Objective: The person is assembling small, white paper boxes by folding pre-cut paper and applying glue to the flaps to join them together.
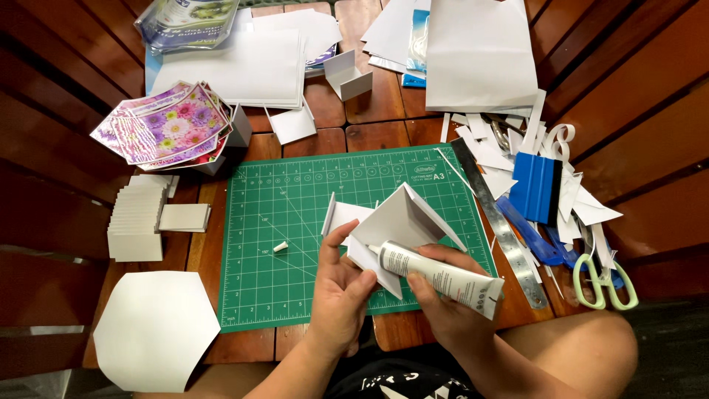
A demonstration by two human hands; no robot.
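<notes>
My left hand (341,294) grips a folded white cardboard piece (395,222) by its lower edge, over the front of the green cutting mat (295,222). My right hand (447,299) holds a white glue tube (443,277), its nozzle tip touching the cardboard's lower panel. The tube's small white cap (280,247) lies loose on the mat, left of my hands.
A steel ruler (498,222), blue squeegee (538,188), green-handled scissors (602,281) and paper scraps lie right of the mat. Floral printed sheets (166,122), a stack of white cards (136,222) and a white hexagon sheet (151,329) sit at left. White paper sheets (480,52) lie behind.
</notes>
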